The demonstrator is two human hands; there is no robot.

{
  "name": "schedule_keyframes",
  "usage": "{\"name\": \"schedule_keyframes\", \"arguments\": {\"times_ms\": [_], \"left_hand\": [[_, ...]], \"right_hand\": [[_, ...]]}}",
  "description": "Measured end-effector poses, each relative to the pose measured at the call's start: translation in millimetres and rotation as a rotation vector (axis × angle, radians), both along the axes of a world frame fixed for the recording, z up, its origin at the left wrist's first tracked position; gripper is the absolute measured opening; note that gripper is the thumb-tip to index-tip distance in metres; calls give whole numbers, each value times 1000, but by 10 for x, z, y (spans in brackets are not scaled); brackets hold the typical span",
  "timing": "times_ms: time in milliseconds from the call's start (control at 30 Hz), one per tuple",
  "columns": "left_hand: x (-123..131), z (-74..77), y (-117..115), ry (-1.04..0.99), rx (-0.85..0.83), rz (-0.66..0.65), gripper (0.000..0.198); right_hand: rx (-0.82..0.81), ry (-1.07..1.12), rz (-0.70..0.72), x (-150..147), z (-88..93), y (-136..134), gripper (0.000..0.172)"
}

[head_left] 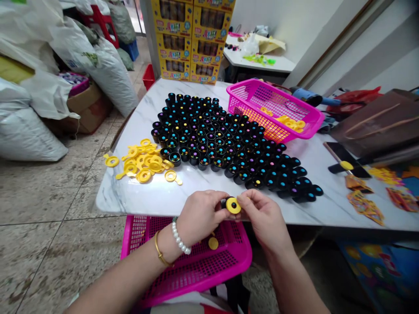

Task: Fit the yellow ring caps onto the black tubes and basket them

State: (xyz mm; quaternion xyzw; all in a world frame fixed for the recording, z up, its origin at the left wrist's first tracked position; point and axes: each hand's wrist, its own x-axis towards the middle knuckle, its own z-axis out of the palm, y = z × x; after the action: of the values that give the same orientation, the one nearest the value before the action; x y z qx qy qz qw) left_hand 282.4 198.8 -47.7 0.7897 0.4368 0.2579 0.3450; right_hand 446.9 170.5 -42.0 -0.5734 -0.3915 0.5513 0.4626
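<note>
From where I stand: left hand point(200, 213) grips a small black cup point(224, 203) between thumb and fingers; right hand point(266, 214) pinches the edge of a yellow ring point(233, 206) at the cup's end, ring facing up toward the person. Both sit at the near edge of the marbled table point(113, 192). Left wrist: bead bracelet point(179, 237), gold bangle point(159, 249). Below the hands, pink basket point(248, 255), a yellow disc point(213, 243) inside. Just beyond the hands, a big cluster of black cups point(212, 140), mostly blue-dotted centers, upright. Left of it, loose heap of yellow rings with tabs point(144, 162). Far right, second pink basket point(310, 128) holding more yellow pieces point(291, 123). Far edge: stacked yellow boxes point(175, 54). Far left, floor: stuffed white sacks point(113, 72).
</note>
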Motion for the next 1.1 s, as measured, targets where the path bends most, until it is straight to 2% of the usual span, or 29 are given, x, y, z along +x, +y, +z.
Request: {"name": "schedule_keyframes", "arguments": {"times_ms": [167, 300, 433, 533, 633, 833, 1000, 1100], "left_hand": [[9, -11, -36, 6, 11, 6, 20], [-8, 48, -39, 10, 4, -10, 19], [-28, 143, -32, -67, -144, -67, 26], [-20, 163, -29, -117, -228, -32, 34], [-11, 136, -26, -111, -213, -28, 29], [-3, 80, -29, -78, -150, -59, 9], [-4, 78, -39, -90, -134, -45, 11], [-21, 116, -13, -115, -200, -94, 19]], "right_hand": [[25, -75, -58, -28, -25, -18, 27], [32, -79, -48, -32, -50, -8, 27], [54, -120, -52, -51, -38, -9, 27], [68, -122, -69, -72, -25, -21, 26], [69, -129, -80, -77, -18, -24, 25], [23, -96, -47, -58, -9, -20, 25], [37, -127, -79, -69, -7, -34, 25], [53, -167, -89, -79, -5, -40, 26]]}}
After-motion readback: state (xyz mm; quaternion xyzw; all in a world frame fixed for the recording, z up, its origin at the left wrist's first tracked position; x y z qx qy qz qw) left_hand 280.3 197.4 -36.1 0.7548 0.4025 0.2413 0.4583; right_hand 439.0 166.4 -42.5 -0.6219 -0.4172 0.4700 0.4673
